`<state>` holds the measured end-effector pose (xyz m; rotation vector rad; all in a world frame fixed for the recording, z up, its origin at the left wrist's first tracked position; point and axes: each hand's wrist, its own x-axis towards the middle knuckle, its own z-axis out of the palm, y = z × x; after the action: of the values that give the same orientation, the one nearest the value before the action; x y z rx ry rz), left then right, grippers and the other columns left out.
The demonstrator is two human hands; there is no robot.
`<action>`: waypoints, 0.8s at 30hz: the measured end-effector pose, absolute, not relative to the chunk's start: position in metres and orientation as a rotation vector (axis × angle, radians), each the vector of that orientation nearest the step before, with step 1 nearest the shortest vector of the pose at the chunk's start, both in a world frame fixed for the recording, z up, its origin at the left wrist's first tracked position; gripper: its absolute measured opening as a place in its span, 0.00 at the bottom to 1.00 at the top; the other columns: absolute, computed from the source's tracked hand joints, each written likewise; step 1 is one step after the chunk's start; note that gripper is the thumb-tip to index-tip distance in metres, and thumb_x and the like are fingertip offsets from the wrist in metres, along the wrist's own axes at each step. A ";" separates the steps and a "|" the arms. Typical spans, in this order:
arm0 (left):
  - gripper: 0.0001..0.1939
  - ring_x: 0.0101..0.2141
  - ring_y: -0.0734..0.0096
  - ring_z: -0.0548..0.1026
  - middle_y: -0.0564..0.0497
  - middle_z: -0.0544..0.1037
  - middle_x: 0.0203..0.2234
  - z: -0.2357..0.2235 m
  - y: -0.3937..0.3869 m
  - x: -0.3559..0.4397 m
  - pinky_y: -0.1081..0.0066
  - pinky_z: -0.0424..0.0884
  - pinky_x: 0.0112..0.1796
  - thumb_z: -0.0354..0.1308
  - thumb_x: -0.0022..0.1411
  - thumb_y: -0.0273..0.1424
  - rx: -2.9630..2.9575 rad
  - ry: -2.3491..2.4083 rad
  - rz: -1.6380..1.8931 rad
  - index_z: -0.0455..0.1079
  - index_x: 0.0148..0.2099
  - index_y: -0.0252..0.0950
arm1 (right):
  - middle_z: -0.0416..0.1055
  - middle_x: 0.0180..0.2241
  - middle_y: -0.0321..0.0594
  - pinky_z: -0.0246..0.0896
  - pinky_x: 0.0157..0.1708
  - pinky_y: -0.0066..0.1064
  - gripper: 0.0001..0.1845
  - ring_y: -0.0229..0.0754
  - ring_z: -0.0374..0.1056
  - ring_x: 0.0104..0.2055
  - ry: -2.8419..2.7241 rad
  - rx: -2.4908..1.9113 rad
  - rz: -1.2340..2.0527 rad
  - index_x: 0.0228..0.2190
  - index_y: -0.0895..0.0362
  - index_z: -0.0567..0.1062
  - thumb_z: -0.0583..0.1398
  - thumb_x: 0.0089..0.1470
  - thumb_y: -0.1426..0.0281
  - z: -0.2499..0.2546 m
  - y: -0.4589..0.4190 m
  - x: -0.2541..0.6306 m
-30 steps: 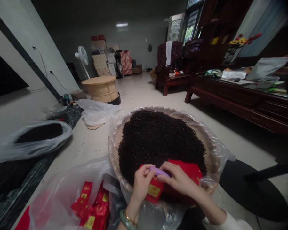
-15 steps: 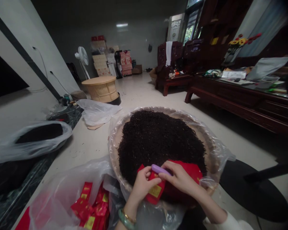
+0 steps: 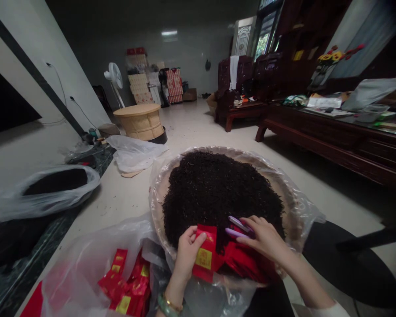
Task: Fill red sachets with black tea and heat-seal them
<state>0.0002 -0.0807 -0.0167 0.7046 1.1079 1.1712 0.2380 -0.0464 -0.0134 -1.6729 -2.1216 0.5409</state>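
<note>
My left hand point(image 3: 187, 251) pinches a red packet point(image 3: 205, 259) with a yellow label, holding it upright at the near rim of a large round tray. In my right hand point(image 3: 264, 240) is a purple clip-like tool point(image 3: 236, 233), its two jaws spread apart and pointing left, clear of the packet. Beneath that hand lies a pile of red packets point(image 3: 247, 264) at the near edge. Dark dried leaves, like tea point(image 3: 218, 189), are heaped across the round tray point(image 3: 292, 207), which is lined with clear plastic.
A clear plastic bag point(image 3: 75, 259) with several red packets stands at the near left. Behind it, another bag of dark leaves point(image 3: 57, 181) sits on a ledge. A black round base point(image 3: 350, 268) is at right. Farther off are a drum-shaped stand point(image 3: 140, 123) and a wooden table point(image 3: 320, 136).
The purple tool has come off the packet top and moved right, its jaws now spread. My left hand has shifted slightly left with the packet, now more upright.
</note>
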 end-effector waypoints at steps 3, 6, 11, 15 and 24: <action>0.27 0.24 0.69 0.76 0.50 0.79 0.24 -0.017 -0.084 0.005 0.73 0.70 0.28 0.70 0.40 0.49 0.724 1.106 1.157 0.70 0.34 0.33 | 0.73 0.40 0.44 0.61 0.42 0.39 0.21 0.49 0.67 0.42 -1.952 -1.488 0.690 0.44 0.54 0.74 0.60 0.53 0.55 -0.004 -0.053 0.213; 0.24 0.23 0.71 0.74 0.53 0.77 0.22 -0.016 -0.087 0.006 0.74 0.68 0.26 0.68 0.43 0.48 0.775 1.124 1.141 0.71 0.34 0.34 | 0.74 0.33 0.41 0.63 0.36 0.33 0.14 0.44 0.69 0.35 -1.849 -1.293 0.965 0.35 0.55 0.75 0.59 0.55 0.57 0.003 -0.062 0.183; 0.14 0.23 0.72 0.70 0.54 0.75 0.19 -0.014 -0.092 0.002 0.75 0.65 0.27 0.67 0.45 0.40 1.012 1.300 1.185 0.74 0.25 0.34 | 0.69 0.22 0.36 0.56 0.26 0.29 0.18 0.40 0.64 0.27 -1.845 -1.240 1.063 0.20 0.56 0.69 0.57 0.56 0.59 0.004 -0.076 0.156; 0.16 0.21 0.73 0.68 0.54 0.73 0.16 -0.019 -0.095 0.001 0.75 0.62 0.24 0.67 0.45 0.43 1.001 1.337 1.190 0.73 0.22 0.34 | 0.65 0.21 0.34 0.52 0.23 0.27 0.18 0.37 0.60 0.25 -1.842 -1.221 1.140 0.21 0.56 0.66 0.55 0.56 0.58 -0.002 -0.082 0.154; 0.29 0.35 0.60 0.79 0.40 0.81 0.38 -0.035 -0.082 -0.031 0.68 0.71 0.34 0.59 0.51 0.51 0.435 1.273 1.543 0.72 0.46 0.34 | 0.68 0.25 0.36 0.63 0.23 0.29 0.23 0.40 0.66 0.25 -1.384 -1.173 1.228 0.29 0.54 0.68 0.54 0.54 0.47 0.014 -0.073 0.137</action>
<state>-0.0307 -0.0824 -0.0353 0.4354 1.2730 1.5435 0.1373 -0.0727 0.0144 -1.1725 -1.3843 1.2279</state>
